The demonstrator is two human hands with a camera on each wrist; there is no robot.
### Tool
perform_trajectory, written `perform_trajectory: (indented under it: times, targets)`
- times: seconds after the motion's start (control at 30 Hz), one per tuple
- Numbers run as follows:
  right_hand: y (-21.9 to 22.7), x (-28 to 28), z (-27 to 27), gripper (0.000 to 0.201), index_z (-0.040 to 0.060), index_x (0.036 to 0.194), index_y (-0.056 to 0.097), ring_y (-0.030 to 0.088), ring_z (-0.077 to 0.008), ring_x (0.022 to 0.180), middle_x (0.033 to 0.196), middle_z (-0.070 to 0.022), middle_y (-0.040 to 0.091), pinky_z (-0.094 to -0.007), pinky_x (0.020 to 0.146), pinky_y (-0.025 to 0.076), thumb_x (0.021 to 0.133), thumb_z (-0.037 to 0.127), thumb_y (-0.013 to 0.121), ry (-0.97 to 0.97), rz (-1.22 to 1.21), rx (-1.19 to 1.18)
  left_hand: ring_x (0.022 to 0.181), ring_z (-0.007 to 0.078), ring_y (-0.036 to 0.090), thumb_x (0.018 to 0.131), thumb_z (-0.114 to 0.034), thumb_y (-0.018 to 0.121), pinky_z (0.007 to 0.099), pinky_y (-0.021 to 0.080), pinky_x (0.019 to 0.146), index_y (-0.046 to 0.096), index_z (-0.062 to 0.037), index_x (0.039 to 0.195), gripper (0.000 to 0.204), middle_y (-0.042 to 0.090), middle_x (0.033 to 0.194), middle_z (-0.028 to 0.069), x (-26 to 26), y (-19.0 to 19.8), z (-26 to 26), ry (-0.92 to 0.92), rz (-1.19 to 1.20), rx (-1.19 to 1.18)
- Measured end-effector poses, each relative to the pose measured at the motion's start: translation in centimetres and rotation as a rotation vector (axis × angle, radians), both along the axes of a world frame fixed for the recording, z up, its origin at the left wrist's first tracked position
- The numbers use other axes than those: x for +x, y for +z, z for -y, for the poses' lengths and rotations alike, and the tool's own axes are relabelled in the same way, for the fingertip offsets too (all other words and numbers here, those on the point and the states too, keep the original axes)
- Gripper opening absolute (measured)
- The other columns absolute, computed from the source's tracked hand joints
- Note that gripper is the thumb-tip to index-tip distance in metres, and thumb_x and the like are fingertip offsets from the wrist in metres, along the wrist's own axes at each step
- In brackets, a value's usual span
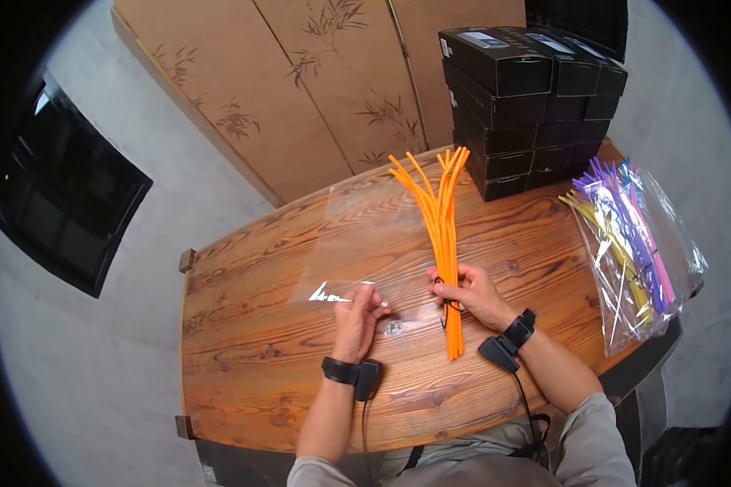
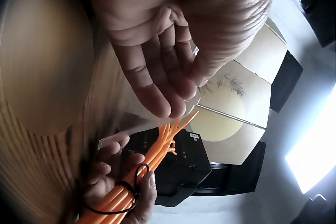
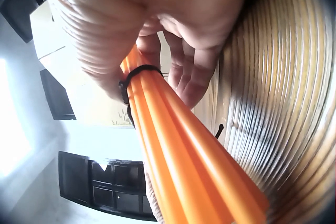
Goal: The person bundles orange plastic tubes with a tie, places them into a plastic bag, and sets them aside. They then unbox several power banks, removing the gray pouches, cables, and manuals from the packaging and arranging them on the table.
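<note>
My right hand (image 1: 473, 294) grips a bundle of long, smooth orange rods (image 1: 443, 219), whose far ends fan out and bend. A black tie (image 3: 142, 70) loops round the bundle by my right fingers, with a loose tail sticking out to one side. Left of the bundle, my left hand (image 1: 359, 318) pinches the near edge of a clear plastic bag (image 1: 361, 235) between thumb and fingertips. The bag lies flat on the wooden table, stretching away toward the far edge. In the left wrist view the clear film (image 2: 131, 124) passes behind the left fingertips.
Stacked black boxes (image 1: 508, 114) stand at the table's back right. At the right edge lies another clear bag (image 1: 625, 268) of purple, yellow, pink and blue rods. A folding screen (image 1: 292, 81) stands behind the wooden table (image 1: 244, 341). Thin cables hang from both wrist cameras.
</note>
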State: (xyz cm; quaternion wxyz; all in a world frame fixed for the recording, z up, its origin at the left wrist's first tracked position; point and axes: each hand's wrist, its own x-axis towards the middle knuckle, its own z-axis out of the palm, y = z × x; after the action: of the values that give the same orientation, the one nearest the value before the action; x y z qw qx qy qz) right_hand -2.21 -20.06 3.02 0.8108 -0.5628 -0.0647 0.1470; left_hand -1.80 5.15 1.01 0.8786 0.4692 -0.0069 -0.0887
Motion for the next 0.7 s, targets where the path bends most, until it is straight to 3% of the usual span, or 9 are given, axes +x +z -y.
perform_trajectory:
  times: [0.07, 0.17, 0.37, 0.47, 0.7]
  targets:
    - [-0.2, 0.0, -0.1, 0.035, -0.0013, 0.119, 0.059, 0.063, -0.0088, 0.082, 0.097, -0.0022, 0.064, -0.0235, 0.076, 0.054, 0.089, 0.01, 0.071, -0.014, 0.006, 0.045, 0.078, 0.0191, 0.065, 0.098, -0.018, 0.06, 0.0327, 0.058, 0.071, 0.059, -0.0047, 0.094, 0.014, 0.063, 0.083, 0.0055, -0.2, 0.7, 0.3, -0.016, -0.005, -0.095]
    - [-0.2, 0.1, 0.0, 0.024, -0.0023, 0.114, 0.06, 0.065, -0.0141, 0.096, 0.126, -0.0101, 0.057, -0.0271, 0.08, 0.056, 0.092, 0.007, 0.065, -0.02, 0.009, 0.032, 0.083, 0.0183, 0.063, 0.1, -0.027, 0.058, 0.0345, 0.057, 0.074, 0.056, -0.0095, 0.089, 0.021, 0.059, 0.081, 0.002, -0.6, 1.8, 0.7, 0.029, -0.043, -0.029]
    - [-0.6, 0.3, 0.0, 0.024, -0.0023, 0.113, 0.06, 0.065, -0.0167, 0.102, 0.128, -0.0103, 0.056, -0.028, 0.081, 0.057, 0.091, 0.006, 0.065, -0.022, -0.013, 0.029, 0.094, 0.0223, 0.061, 0.101, -0.033, 0.052, 0.0396, 0.056, 0.08, 0.056, -0.0103, 0.089, 0.027, 0.06, 0.088, 0.006, 0.0, 0.8, -0.2, -0.093, -0.026, -0.381]
    - [-0.6, 0.3, 0.0, 0.025, -0.0027, 0.115, 0.06, 0.065, -0.0183, 0.104, 0.127, -0.0118, 0.057, -0.0281, 0.081, 0.058, 0.092, 0.005, 0.065, -0.021, -0.014, 0.022, 0.093, 0.0226, 0.061, 0.101, -0.033, 0.052, 0.0402, 0.056, 0.079, 0.057, -0.0094, 0.089, 0.027, 0.059, 0.086, 0.0059, -0.1, 0.9, -0.2, -0.077, -0.027, -0.375]
    - [-0.2, 0.1, 0.1, 0.028, -0.0031, 0.118, 0.059, 0.066, -0.0204, 0.106, 0.127, -0.0145, 0.06, -0.0295, 0.085, 0.057, 0.092, 0.005, 0.064, -0.001, -0.002, 0.046, 0.088, 0.0231, 0.066, 0.098, -0.022, 0.058, 0.0402, 0.058, 0.077, 0.058, -0.0049, 0.091, 0.018, 0.063, 0.087, 0.0086, -0.6, 1.2, 0.8, -0.226, 0.0, 0.067]
